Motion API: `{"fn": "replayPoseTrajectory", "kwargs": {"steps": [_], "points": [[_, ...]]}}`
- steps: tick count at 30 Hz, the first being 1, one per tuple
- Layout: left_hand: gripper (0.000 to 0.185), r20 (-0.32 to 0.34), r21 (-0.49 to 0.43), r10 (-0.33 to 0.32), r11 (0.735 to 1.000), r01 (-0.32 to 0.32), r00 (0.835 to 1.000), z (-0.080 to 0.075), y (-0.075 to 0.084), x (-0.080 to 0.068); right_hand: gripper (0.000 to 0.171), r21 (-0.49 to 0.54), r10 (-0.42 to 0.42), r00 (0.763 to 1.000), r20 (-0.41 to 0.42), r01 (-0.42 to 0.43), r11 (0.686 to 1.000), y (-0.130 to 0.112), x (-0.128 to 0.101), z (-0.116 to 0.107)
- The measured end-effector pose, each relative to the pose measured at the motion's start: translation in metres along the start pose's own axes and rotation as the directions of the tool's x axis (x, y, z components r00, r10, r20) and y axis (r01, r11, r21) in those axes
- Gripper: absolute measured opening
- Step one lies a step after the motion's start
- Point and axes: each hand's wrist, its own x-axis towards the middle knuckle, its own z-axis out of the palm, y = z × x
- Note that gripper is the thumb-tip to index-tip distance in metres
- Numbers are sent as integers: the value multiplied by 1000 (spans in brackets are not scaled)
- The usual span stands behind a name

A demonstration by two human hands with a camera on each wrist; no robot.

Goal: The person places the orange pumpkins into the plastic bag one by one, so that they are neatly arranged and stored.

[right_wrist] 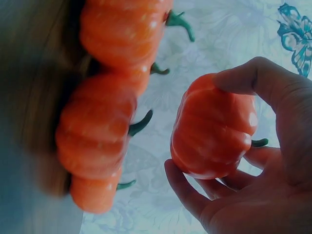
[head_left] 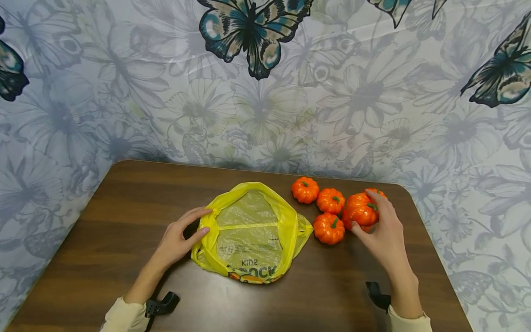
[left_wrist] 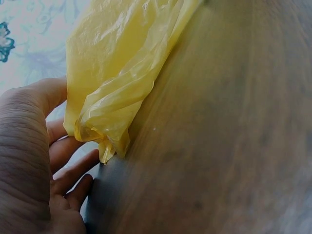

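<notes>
My right hand grips a small orange pumpkin with a green stem, thumb on one side and fingers on the other. In the right wrist view this pumpkin is up off the table, apart from the others. Several more orange pumpkins sit in a cluster to its left and beneath it. A yellow plastic bag with dark printing lies at the table's middle, its mouth spread wide. My left hand holds the left rim of the bag between thumb and fingers; the left wrist view shows its crumpled edge at the fingers.
The brown wooden table has its far edge against a patterned wall covering with flowers and butterflies. Black straps sit on both wrists. The bag's gathered right corner reaches the nearest pumpkin.
</notes>
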Motion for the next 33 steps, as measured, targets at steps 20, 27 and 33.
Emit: {"fn": "replayPoseTrajectory", "kwargs": {"steps": [20, 27, 33], "points": [[52, -29, -5, 23, 1000, -23, 999, 1, 1, 2, 82, 97, -105, 988, 114, 94, 991, -58, 18, 51], [52, -17, -4, 4, 1000, -4, 1000, 0, 2, 1, 83, 111, -168, 970, 177, 150, 982, -82, 17, 73], [52, -18, -4, 7, 1000, -7, 1000, 0, 1, 1, 83, 138, -167, 964, 209, 140, 980, -91, 18, 83]]}}
